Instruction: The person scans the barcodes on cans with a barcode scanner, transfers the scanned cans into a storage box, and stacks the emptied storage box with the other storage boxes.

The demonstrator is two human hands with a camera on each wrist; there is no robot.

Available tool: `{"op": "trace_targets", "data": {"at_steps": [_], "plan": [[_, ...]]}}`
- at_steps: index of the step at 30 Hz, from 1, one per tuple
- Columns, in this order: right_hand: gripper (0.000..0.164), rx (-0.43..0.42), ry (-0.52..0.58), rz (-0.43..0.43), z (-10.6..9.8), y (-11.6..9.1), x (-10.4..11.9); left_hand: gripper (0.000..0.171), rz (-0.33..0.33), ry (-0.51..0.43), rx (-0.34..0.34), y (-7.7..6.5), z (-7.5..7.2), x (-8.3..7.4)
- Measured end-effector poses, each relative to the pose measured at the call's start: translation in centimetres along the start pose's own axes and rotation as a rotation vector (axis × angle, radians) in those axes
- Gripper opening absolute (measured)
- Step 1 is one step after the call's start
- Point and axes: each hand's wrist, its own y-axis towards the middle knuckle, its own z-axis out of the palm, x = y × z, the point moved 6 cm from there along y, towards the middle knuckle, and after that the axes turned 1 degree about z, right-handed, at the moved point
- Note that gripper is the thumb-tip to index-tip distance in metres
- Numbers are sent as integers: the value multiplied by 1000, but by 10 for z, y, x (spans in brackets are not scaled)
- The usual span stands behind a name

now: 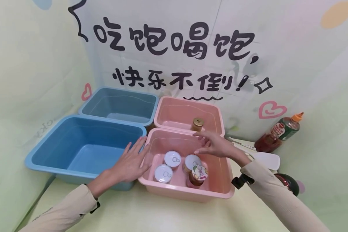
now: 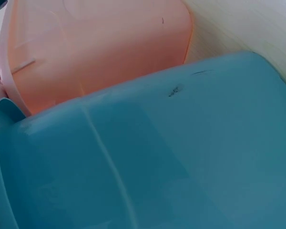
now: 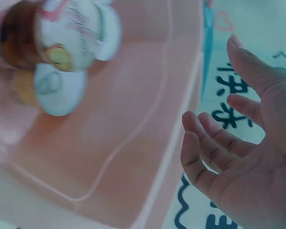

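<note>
My left hand (image 1: 132, 161) lies with fingers extended over the neighbouring rims of the near blue bin (image 1: 61, 172) and the near pink bin (image 1: 188, 192). Empty and loosely bent, my right hand (image 1: 214, 144) hovers above the back of the near pink bin. Below it are three cans with white pull-tab lids, among them a left-hand can (image 1: 163, 174), and a jar with a patterned lid (image 1: 199, 173). A gold-lidded jar (image 1: 198, 123) stands in the far pink bin (image 1: 188, 100). In the right wrist view, the right hand's (image 3: 238, 152) fingers are apart and hold nothing.
A far blue bin (image 1: 119, 91) adjoins the near one. On the right, a red sauce bottle (image 1: 278, 133) with an orange cap leans beside a white flat-bladed utensil (image 1: 267, 160). A dark red rounded object (image 1: 287, 183) lies partly behind my right sleeve.
</note>
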Motion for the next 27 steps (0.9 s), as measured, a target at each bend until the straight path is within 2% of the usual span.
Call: {"op": "trace_targets", "data": {"at_steps": [6, 10, 16, 27], "plan": [[62, 75, -105, -12, 21, -7, -1, 73, -9, -15, 6, -1, 0, 0], [61, 130, -136, -6, 34, -9, -2, 73, -8, -19, 7, 0, 0, 0], [61, 167, -216, -11, 47, -16, -7, 73, -4, -18, -1, 0, -1, -1], [59, 243, -219, 4, 63, -28, -11, 74, -10, -23, 13, 1, -2, 0]]}}
